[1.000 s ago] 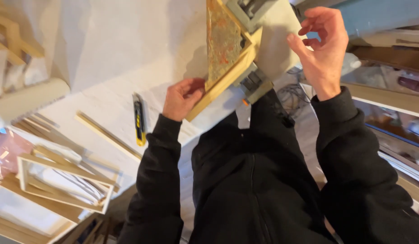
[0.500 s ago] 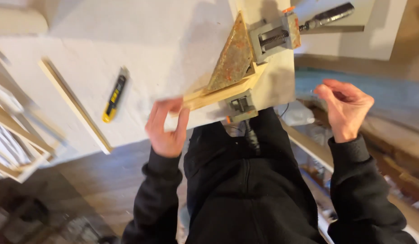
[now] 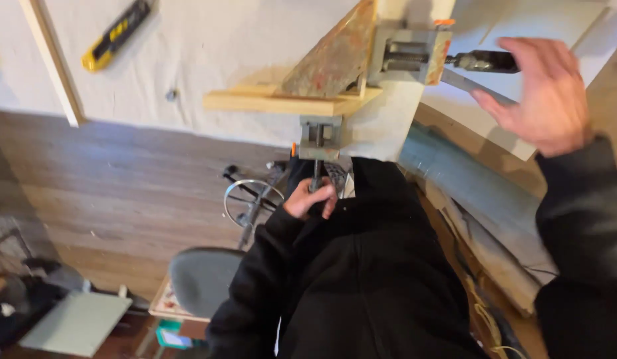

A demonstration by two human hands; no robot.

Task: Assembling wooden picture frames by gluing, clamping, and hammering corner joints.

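L hand (image 3: 311, 198) fist closed round lower clamp handle (image 3: 315, 174), below bench edge. R hand (image 3: 538, 93) open, fingers spread, just beside the other clamp handle (image 3: 484, 61), not touching. Corner clamp (image 3: 395, 56) grips wood frame (image 3: 292, 101) w/ mottled panel (image 3: 331, 60) on white bench (image 3: 188, 66). Yellow utility knife (image 3: 117, 34) well apart, upper left.

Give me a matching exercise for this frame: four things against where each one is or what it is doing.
Things:
1. left hand
2. right hand
3. utility knife
4. wooden strip

States:
A. open, near the dark side handle
B. lies yellow and black on the white worktop
C. closed on the lower clamp screw handle
D. lies along the worktop's left part

Pairs: 1-C, 2-A, 3-B, 4-D
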